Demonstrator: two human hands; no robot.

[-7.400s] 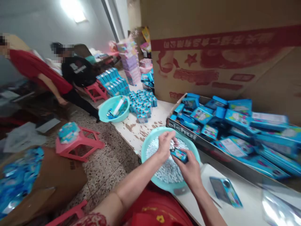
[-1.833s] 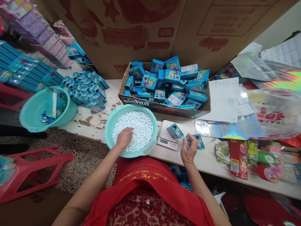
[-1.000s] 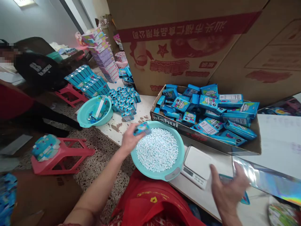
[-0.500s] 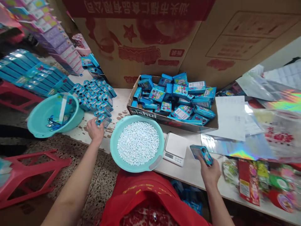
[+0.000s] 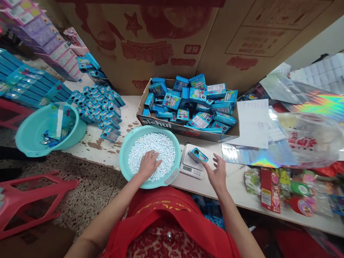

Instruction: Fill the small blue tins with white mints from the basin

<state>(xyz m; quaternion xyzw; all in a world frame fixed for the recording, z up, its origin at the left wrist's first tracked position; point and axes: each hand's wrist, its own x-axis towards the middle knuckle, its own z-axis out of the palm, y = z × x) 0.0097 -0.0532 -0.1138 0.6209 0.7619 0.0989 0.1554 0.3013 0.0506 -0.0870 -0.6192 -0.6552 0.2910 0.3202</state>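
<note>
One blue box (image 5: 198, 155): on the scale (image 5: 191, 171); probably light, thin card, easily dented; best held by its narrow sides.
Right hand (image 5: 219, 173): grip wide and empty, thumb near the box.
Left hand (image 5: 147, 165): on white pellets (image 5: 165, 147), likely hard and slippery, in the bowl (image 5: 123, 156); grip hidden, cannot tell.

Red stool (image 5: 66, 185): on floor (image 5: 88, 179). Stacked pink and purple boxes (image 5: 45, 37): far left. Red packet (image 5: 269, 191): on counter (image 5: 238, 184), right side.
</note>
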